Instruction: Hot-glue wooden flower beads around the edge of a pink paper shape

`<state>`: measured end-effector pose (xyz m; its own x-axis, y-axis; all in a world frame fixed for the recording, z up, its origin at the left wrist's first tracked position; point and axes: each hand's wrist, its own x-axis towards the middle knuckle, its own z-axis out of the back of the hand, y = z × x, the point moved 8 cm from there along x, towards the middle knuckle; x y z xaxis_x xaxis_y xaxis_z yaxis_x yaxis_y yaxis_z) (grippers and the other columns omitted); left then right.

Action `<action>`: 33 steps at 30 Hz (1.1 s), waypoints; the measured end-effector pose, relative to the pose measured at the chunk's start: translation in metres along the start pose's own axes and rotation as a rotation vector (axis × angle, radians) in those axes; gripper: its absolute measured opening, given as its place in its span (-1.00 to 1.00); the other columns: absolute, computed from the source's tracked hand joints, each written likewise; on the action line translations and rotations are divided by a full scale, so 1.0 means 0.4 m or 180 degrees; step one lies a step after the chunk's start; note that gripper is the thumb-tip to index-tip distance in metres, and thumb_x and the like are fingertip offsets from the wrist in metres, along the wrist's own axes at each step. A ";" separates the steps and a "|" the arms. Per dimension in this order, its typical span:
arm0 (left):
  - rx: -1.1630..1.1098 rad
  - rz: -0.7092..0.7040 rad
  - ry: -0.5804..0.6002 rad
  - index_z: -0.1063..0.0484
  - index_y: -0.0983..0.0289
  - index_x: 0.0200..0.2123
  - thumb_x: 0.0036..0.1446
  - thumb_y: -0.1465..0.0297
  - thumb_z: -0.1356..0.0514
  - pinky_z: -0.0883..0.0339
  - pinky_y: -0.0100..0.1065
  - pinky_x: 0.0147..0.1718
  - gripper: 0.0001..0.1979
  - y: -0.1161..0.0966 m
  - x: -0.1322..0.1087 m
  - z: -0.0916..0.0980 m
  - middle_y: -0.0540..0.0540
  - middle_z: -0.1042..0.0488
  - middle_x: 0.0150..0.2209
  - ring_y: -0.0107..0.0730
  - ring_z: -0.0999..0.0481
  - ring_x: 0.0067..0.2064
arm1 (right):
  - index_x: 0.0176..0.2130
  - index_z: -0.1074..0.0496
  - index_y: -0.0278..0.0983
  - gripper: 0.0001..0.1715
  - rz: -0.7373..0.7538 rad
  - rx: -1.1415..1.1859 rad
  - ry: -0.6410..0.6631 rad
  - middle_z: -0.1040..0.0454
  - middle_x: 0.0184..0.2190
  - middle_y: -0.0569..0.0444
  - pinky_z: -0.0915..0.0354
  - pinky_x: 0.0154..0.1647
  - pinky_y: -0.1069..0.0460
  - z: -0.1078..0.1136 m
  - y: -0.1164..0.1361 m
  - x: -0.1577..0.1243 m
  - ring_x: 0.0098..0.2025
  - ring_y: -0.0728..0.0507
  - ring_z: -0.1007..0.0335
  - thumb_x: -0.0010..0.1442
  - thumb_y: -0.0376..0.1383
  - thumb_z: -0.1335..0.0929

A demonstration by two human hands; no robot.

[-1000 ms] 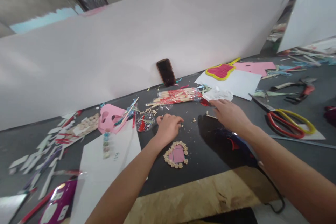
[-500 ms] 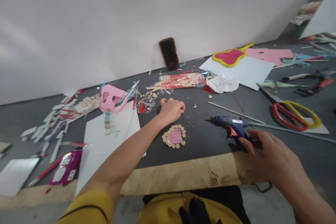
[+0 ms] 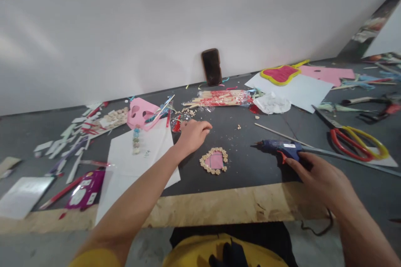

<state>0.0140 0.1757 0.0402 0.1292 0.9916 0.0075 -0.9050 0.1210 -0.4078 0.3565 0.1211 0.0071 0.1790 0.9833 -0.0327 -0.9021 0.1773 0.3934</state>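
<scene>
On the dark tabletop, my left hand (image 3: 192, 135) reaches over the clear plastic packet with red bits (image 3: 177, 125), close to a small heap of wooden flower-shaped pieces (image 3: 189, 112). Its thumb side is spread to the right, and nothing shows in it; the far fingertips are partly hidden. Below lies a pink heart-shaped piece (image 3: 216, 159), edged with the same little wooden pieces. On the right, my right hand (image 3: 319, 175) grips the handle of a blue glue gun (image 3: 278, 147) with an orange trigger. The gun's nozzle points left, and a glue stick (image 3: 341, 155) extends from its back.
Red-and-yellow scissors (image 3: 357, 142) lie at right, near a thin stick (image 3: 278, 132). Behind are wrapped chopsticks (image 3: 222, 98), crumpled white tissue (image 3: 272, 103) and a phone (image 3: 211, 66) against the wall. White paper (image 3: 125, 175), a pink mask-like cutout (image 3: 140, 112) and scraps lie left.
My left hand has shifted left toward the packet and the wooden pieces. My right hand has closed further around the glue gun's handle. The camera view has turned slightly left.
</scene>
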 end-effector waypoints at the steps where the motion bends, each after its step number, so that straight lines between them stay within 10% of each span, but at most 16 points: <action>1: -0.0085 -0.0001 -0.0016 -0.51 0.15 -0.27 0.16 0.46 -0.11 -0.10 0.02 0.02 -0.81 0.004 -0.003 0.000 0.04 -0.58 -0.24 -0.10 -0.42 -0.06 | -0.23 -0.51 -0.30 -0.39 -0.0180 0.0260 0.0017 -0.44 -0.60 -0.03 -0.20 -0.49 -0.09 0.005 -0.010 0.000 -0.54 -0.27 -0.37 -0.09 0.11 -0.36; 12: -0.1252 -0.0303 -0.0007 -0.48 0.17 -0.21 0.17 0.34 -0.12 -0.38 -0.37 -0.18 -0.84 -0.023 -0.005 -0.044 -0.02 -0.58 -0.21 -0.39 -0.55 -0.18 | -0.31 -0.45 -0.24 -0.57 -0.1753 0.4572 0.1024 -0.39 -0.57 0.14 -0.17 -0.67 0.20 -0.054 0.028 -0.129 -0.62 0.06 -0.23 -0.22 -0.15 -0.53; 33: -0.0437 -0.0315 0.0153 -0.56 0.13 -0.31 0.06 0.45 -0.17 -0.04 0.08 0.09 -0.82 -0.108 0.163 -0.110 0.03 -0.60 -0.29 -0.10 -0.43 -0.05 | -0.20 -0.38 -0.24 -0.54 -0.0420 0.3245 0.0770 -0.49 -0.46 0.04 -0.26 -0.52 0.10 -0.061 0.033 -0.076 -0.49 -0.03 -0.34 0.06 0.04 -0.38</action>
<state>0.0794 0.2331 0.0183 0.2373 0.9714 0.0114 -0.8234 0.2074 -0.5282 0.3296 0.0948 -0.0090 0.0675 0.9606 -0.2697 -0.1043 0.2756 0.9556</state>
